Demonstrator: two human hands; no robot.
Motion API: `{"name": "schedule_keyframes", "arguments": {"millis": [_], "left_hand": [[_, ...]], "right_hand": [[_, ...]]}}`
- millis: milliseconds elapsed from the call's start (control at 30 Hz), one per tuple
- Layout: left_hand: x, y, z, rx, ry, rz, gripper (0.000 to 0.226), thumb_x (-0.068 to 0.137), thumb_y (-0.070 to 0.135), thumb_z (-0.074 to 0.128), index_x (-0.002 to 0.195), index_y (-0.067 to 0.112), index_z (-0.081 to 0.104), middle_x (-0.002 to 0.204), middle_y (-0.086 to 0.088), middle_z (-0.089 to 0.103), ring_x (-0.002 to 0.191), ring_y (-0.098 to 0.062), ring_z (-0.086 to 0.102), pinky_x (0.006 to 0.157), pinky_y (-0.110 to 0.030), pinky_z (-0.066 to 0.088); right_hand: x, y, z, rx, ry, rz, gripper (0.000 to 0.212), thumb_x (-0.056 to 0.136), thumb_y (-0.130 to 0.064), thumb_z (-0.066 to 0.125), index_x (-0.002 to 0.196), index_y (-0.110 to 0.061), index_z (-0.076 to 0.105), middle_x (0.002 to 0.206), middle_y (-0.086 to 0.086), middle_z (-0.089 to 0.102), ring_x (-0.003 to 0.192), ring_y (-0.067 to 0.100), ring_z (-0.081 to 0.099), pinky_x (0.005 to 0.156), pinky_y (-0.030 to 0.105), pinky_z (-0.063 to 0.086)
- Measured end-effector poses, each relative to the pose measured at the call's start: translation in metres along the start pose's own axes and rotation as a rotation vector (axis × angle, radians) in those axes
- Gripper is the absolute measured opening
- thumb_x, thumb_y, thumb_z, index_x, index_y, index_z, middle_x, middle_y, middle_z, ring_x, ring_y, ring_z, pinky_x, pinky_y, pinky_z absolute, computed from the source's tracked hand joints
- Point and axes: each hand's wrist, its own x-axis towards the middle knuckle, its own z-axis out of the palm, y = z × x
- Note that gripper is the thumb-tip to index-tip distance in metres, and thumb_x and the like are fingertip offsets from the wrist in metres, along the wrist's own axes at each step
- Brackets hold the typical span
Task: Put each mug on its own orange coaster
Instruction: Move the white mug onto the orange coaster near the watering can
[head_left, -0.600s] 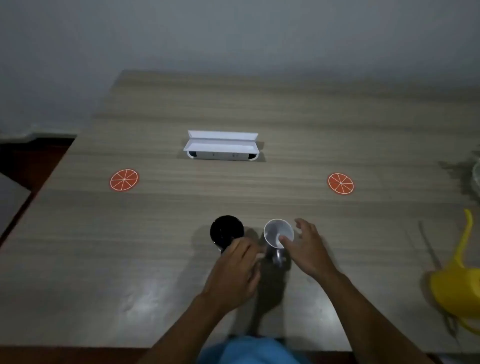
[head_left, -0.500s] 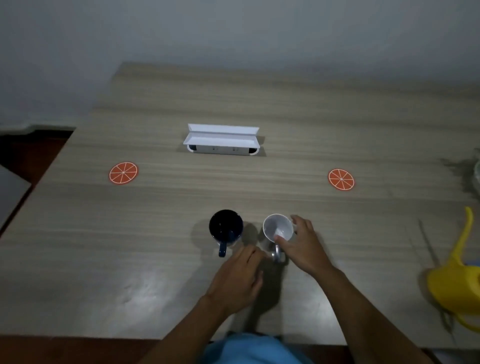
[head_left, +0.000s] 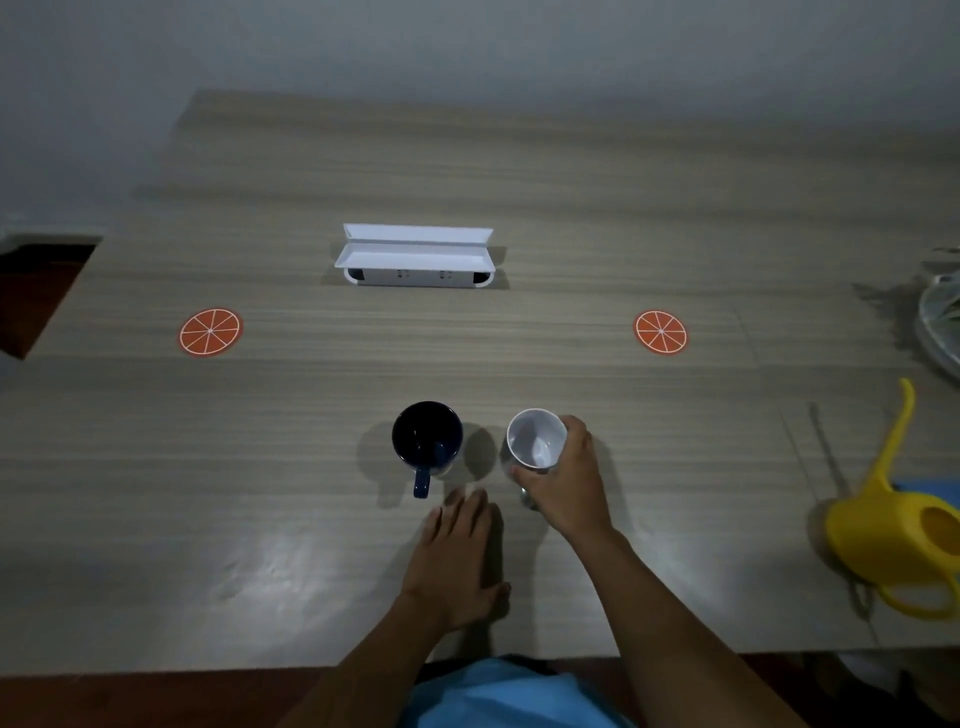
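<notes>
A dark blue mug (head_left: 427, 439) stands upright at the table's near middle, its handle pointing toward me. Just right of it is a white mug (head_left: 536, 439), and my right hand (head_left: 563, 488) wraps around its right side and handle. My left hand (head_left: 457, 556) lies flat and open on the table just below the blue mug, fingertips close to its handle but apart from it. One orange-slice coaster (head_left: 210, 332) lies far to the left, the other orange-slice coaster (head_left: 660, 332) to the right; both are bare.
A white socket box (head_left: 414, 254) with its lid raised sits at the table's middle back. A yellow watering can (head_left: 898, 525) stands at the right edge, with a pale round object (head_left: 940, 322) behind it. The table's near edge (head_left: 208, 670) runs just below my wrists.
My right hand has closed around the white mug. My left hand has drawn back from the blue mug and flattened on the table, exposing the mug's handle.
</notes>
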Motion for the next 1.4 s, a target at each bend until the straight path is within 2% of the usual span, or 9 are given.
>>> {"name": "schedule_keyframes", "arguments": {"millis": [100, 267, 367, 533, 633, 767, 933, 1133, 1400], "left_hand": [[0.002, 0.005, -0.001, 0.018, -0.024, -0.01, 0.104, 0.08, 0.066, 0.053, 0.157, 0.014, 0.007, 0.17, -0.012, 0.0, 0.156, -0.036, -0.004, 0.125, -0.056, 0.003], [0.012, 0.007, -0.006, 0.081, 0.036, 0.022, 0.092, 0.078, 0.059, 0.042, 0.152, 0.009, 0.02, 0.165, -0.015, 0.019, 0.154, -0.035, 0.008, 0.124, -0.054, 0.008], [0.021, 0.01, -0.009, 0.057, 0.034, 0.049, 0.089, 0.083, 0.052, 0.045, 0.155, 0.009, 0.016, 0.167, -0.013, 0.015, 0.155, -0.034, 0.005, 0.125, -0.051, 0.002], [0.049, 0.026, -0.02, -0.021, 0.073, 0.091, 0.068, 0.095, 0.035, 0.045, 0.156, 0.017, 0.019, 0.167, -0.006, 0.018, 0.155, -0.029, 0.011, 0.124, -0.046, 0.011], [0.077, 0.038, -0.033, -0.033, 0.123, 0.089, 0.066, 0.1, 0.034, 0.039, 0.158, 0.018, 0.013, 0.169, -0.005, 0.015, 0.156, -0.028, 0.006, 0.126, -0.046, 0.008], [0.127, 0.051, -0.044, -0.055, 0.152, 0.07, 0.071, 0.102, 0.047, 0.032, 0.16, 0.018, 0.002, 0.171, -0.006, 0.0, 0.156, -0.029, -0.009, 0.126, -0.052, -0.001], [0.196, 0.059, -0.054, -0.027, 0.182, 0.014, 0.076, 0.098, 0.056, 0.035, 0.158, 0.015, 0.013, 0.17, -0.008, 0.008, 0.156, -0.033, -0.001, 0.123, -0.058, 0.007], [0.247, 0.066, -0.054, 0.012, 0.252, -0.071, 0.083, 0.091, 0.069, 0.025, 0.159, 0.022, 0.012, 0.171, -0.002, 0.009, 0.157, -0.028, 0.0, 0.12, -0.065, 0.004], [0.259, 0.065, -0.046, -0.029, 0.309, -0.118, 0.084, 0.088, 0.071, 0.036, 0.158, 0.028, 0.019, 0.17, 0.005, 0.014, 0.157, -0.021, 0.006, 0.121, -0.062, 0.006]], "right_hand": [[-0.006, 0.001, 0.0, 0.03, 0.047, 0.038, 0.089, 0.065, -0.04, 0.093, 0.136, -0.027, 0.041, 0.124, -0.006, 0.052, 0.108, 0.019, 0.059, 0.071, 0.041, 0.064], [-0.013, 0.011, -0.008, 0.015, 0.066, 0.064, 0.089, 0.059, -0.045, 0.093, 0.131, -0.033, 0.042, 0.122, -0.006, 0.057, 0.106, 0.019, 0.061, 0.072, 0.047, 0.065], [-0.014, 0.017, -0.018, 0.011, 0.097, 0.083, 0.089, 0.06, -0.042, 0.094, 0.133, -0.03, 0.044, 0.123, -0.005, 0.058, 0.107, 0.018, 0.06, 0.074, 0.044, 0.065], [-0.008, 0.027, -0.044, 0.034, 0.175, 0.091, 0.084, 0.065, -0.028, 0.094, 0.134, -0.023, 0.047, 0.12, -0.005, 0.057, 0.104, 0.016, 0.059, 0.058, 0.012, 0.051], [0.001, 0.031, -0.061, 0.037, 0.24, 0.098, 0.085, 0.065, -0.028, 0.095, 0.136, -0.021, 0.047, 0.123, -0.004, 0.056, 0.106, 0.014, 0.057, 0.058, 0.007, 0.044], [0.021, 0.038, -0.081, 0.045, 0.296, 0.11, 0.083, 0.066, -0.028, 0.095, 0.135, -0.022, 0.048, 0.127, -0.001, 0.06, 0.11, 0.018, 0.059, 0.074, 0.014, 0.047], [0.053, 0.043, -0.094, 0.032, 0.358, 0.112, 0.086, 0.064, -0.026, 0.096, 0.136, -0.02, 0.049, 0.133, 0.004, 0.06, 0.116, 0.023, 0.06, 0.093, 0.04, 0.059], [0.101, 0.046, -0.104, 0.041, 0.38, 0.095, 0.086, 0.064, -0.026, 0.097, 0.135, -0.023, 0.049, 0.132, 0.0, 0.059, 0.114, 0.017, 0.057, 0.094, 0.038, 0.058], [0.169, 0.044, -0.119, 0.095, 0.402, 0.081, 0.086, 0.065, -0.024, 0.096, 0.136, -0.022, 0.047, 0.131, -0.001, 0.058, 0.114, 0.016, 0.059, 0.072, 0.003, 0.05]]}}
